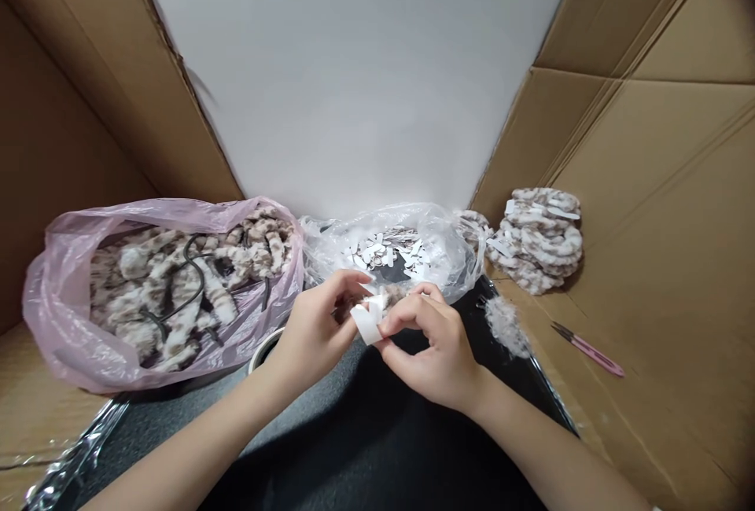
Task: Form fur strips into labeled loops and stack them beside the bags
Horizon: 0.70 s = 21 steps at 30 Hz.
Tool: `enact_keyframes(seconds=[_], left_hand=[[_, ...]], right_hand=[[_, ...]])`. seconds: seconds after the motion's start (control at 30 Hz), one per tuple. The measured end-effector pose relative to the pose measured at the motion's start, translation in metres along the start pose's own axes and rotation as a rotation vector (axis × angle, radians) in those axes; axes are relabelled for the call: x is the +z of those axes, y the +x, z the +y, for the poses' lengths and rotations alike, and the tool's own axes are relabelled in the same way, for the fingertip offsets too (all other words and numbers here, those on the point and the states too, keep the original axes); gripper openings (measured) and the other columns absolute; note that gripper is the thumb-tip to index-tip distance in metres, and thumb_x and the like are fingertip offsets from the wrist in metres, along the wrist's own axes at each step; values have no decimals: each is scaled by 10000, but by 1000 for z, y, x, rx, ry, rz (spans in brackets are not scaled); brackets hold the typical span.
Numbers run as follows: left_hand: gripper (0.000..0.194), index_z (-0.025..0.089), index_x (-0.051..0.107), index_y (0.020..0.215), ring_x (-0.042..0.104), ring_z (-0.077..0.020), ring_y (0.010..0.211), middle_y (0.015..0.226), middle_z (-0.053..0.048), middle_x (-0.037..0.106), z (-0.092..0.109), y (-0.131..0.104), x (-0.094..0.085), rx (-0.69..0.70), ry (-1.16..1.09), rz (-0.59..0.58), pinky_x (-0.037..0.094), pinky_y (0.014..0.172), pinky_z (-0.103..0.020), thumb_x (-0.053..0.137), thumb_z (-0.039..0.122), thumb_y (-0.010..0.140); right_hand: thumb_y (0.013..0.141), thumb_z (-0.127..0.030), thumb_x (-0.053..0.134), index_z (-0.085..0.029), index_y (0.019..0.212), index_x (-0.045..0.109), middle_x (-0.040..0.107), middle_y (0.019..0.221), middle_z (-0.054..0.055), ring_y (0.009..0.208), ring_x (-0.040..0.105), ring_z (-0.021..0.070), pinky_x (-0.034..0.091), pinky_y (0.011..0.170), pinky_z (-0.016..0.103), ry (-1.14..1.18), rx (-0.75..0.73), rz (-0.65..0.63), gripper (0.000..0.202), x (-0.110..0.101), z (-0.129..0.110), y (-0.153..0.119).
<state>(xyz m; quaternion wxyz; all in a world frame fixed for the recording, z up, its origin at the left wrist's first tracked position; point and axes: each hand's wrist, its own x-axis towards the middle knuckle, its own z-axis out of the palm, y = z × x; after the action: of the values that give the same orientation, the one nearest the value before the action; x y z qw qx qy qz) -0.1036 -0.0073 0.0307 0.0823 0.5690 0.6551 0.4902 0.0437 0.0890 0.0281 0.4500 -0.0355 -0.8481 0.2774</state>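
Note:
My right hand point(435, 344) pinches a small white paper strip point(368, 325), bent over, between thumb and forefinger. My left hand point(323, 321) is closed round a small furry brown-and-white piece point(389, 293), with its thumb against the strip's left edge. The hands meet in the middle, and their fingers hide most of the furry piece. Just beyond them lies a clear plastic bag point(451, 248) holding many small white tags point(377, 251). Beside my left wrist, the rim of a roll of tape point(259, 347) shows partly from under the forearm.
A pink plastic bag point(64, 259) of furry pieces point(171, 283) with dark cords stands left. To the right are a heap of furry loops point(539, 240) with white tags, a tuft of loose fluff point(506, 326) and pink-handled tweezers point(590, 350). Cardboard walls point(661, 181) flank the black work surface point(330, 456).

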Motion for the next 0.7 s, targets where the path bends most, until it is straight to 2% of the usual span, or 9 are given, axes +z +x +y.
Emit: enact_keyframes(seconds=[0.07,0.17,0.33,0.4,0.53,0.7], left_hand=[[173,173,584,997,588,-126,633,765,-3,643,-1,0,1,-25,-83,17,456,571,-226,587,208,828],[133,172,609,923,634,-147,724,838,-34,670,0,4,-3,-135,-273,-3,502,624,-238,621,237,808],[109,173,658,852,609,-125,569,696,-18,676,4,11,-14,-440,-594,-272,478,495,-208,649,222,755],[110,180,682,829,607,-127,544,663,-20,684,5,13,-17,-501,-653,-313,478,474,-210,652,194,724],[110,184,709,781,640,-156,547,661,-44,713,6,14,-21,-549,-676,-346,508,473,-237,658,217,690],[97,192,718,781,660,-165,551,665,-41,733,9,13,-23,-499,-695,-383,514,470,-236,697,203,687]], right_hand=[[730,-65,597,-244,812,502,702,707,-44,605,656,144,410,780,360,-23,-50,-15,219,1,4,0],[733,-77,583,-247,815,498,718,702,-42,604,672,150,401,799,364,-46,-80,-40,207,1,10,2],[723,-31,558,-247,827,483,712,692,-69,590,666,125,382,848,355,-72,-178,-66,252,-2,11,4],[724,-27,556,-244,814,480,707,683,-73,582,659,119,376,855,356,-79,-194,-75,246,-3,11,4],[731,-43,548,-249,780,489,690,647,-66,580,655,136,383,852,370,-96,-183,-99,220,-5,12,3],[735,-38,556,-257,810,514,698,677,-57,592,648,138,390,868,384,-61,-188,-134,236,-1,14,1]])
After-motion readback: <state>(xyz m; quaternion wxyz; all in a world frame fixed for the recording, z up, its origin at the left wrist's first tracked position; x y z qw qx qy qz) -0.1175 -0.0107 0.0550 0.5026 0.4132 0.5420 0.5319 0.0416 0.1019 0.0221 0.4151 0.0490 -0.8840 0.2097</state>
